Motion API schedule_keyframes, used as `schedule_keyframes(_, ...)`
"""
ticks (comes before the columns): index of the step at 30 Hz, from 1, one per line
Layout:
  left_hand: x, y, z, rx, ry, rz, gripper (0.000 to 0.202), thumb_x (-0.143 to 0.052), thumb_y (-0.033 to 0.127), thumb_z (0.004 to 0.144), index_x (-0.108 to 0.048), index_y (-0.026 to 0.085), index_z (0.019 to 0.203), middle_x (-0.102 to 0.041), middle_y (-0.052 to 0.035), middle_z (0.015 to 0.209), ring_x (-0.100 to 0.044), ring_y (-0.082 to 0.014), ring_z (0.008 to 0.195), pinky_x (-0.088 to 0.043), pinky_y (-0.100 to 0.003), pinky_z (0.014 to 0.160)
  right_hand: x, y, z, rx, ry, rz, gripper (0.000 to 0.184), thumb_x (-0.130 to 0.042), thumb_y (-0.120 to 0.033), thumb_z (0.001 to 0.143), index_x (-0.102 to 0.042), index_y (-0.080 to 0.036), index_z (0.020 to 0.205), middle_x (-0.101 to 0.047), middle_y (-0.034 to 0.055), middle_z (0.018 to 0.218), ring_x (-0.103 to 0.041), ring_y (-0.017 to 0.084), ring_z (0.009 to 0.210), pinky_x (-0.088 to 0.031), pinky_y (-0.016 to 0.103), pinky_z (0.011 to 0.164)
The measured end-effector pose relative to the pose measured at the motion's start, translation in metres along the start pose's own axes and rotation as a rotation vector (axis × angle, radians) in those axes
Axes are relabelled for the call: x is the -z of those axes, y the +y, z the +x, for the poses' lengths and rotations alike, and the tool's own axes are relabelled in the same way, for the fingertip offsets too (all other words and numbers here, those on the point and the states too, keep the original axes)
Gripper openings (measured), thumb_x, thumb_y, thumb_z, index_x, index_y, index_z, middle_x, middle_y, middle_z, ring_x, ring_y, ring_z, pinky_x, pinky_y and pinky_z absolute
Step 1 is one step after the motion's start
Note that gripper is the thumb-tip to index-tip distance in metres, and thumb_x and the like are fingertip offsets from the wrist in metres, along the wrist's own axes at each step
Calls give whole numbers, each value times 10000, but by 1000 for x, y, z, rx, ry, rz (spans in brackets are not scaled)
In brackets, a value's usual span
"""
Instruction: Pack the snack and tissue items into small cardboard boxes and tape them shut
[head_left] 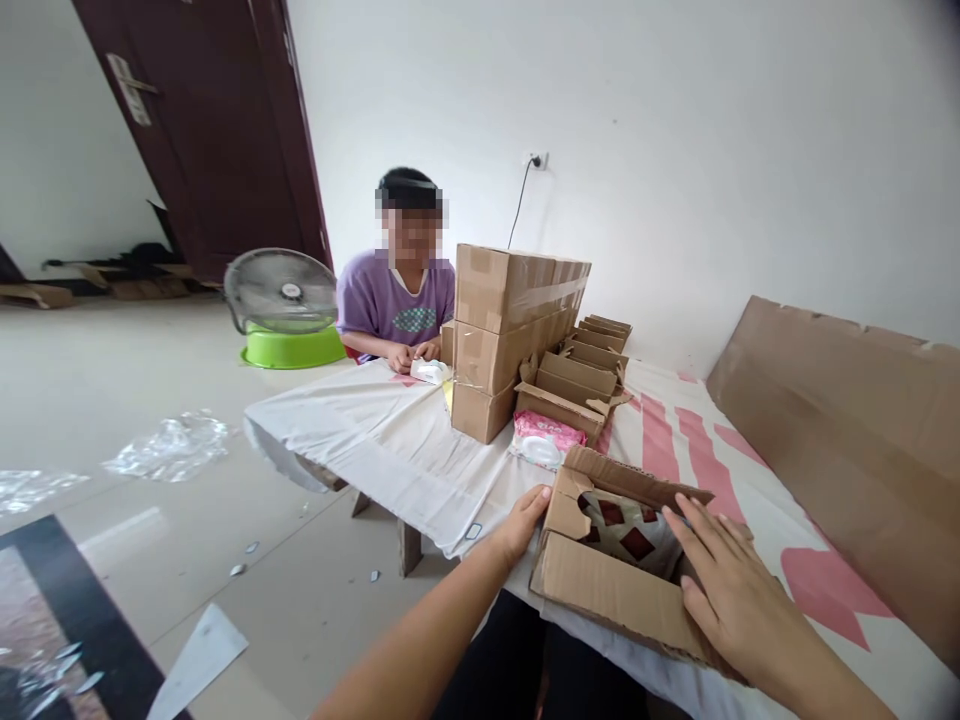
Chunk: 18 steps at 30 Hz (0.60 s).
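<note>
An open cardboard box [615,585] sits near the table's front edge with its flaps raised. Inside lies something wrapped in clear plastic, with a cream and dark red diamond pattern [636,530]; I cannot make out its kind. My left hand [525,525] grips the box's left end, some of its fingers hidden. Stretched out flat, the fingers of my right hand [724,575] rest over the box's right end and far flap, holding nothing. Just behind the box lies a pink pack of wipes [546,438].
Taped boxes [487,350] form a stacked wall mid-table, beside a row of open boxes [574,385]. Across the table a person [397,300] handles a white pack [430,371]. A large cardboard sheet [847,440] leans at right. A fan [283,290] stands on the left.
</note>
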<state>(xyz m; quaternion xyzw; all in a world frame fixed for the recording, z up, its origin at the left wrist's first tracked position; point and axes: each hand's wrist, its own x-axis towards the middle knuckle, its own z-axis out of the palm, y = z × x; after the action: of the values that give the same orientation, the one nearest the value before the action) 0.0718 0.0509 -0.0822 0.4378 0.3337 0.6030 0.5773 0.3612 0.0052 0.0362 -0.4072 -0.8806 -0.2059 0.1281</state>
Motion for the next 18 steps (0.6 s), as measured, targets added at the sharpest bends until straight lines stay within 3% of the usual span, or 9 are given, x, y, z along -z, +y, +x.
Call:
schedule_keyframes(3,2,-2,0,-1,-3,5,563,-588,673,797,-676,136,942,-683,-52,871,-594,-203,815,-426,-321,789,-6,5,10,-80,-140,108,723,-423,-529,910,-268,-148,1506,-218,141,1587,-232,333,1448,-311,578,1135)
schedule_keyframes(7,3,-4,0,4,-3,10,561,-583,660,810,-680,128,957,-690,-61,878,-601,-205,811,-429,-319,785,-20,14,14,-168,-314,312,991,-525,-719,781,-199,-158,1529,-184,137,1595,-199,337,1455,-327,530,1139)
schedule_keyframes(13,4,-7,2,13,11,2,579,-596,670,793,-688,127,973,-686,-56,855,-603,-193,782,-431,-310,772,-29,11,6,-256,-248,463,1015,-587,-741,721,-200,-265,1529,-202,70,1604,-191,333,1462,-324,525,1143)
schedule_keyframes(18,3,-3,0,32,-8,-12,594,-593,664,799,-681,123,1027,-705,-79,895,-628,-228,843,-443,-337,802,-29,8,5,-276,-224,528,1009,-613,-724,714,-212,-279,1525,-207,74,1603,-194,348,1459,-321,535,1141)
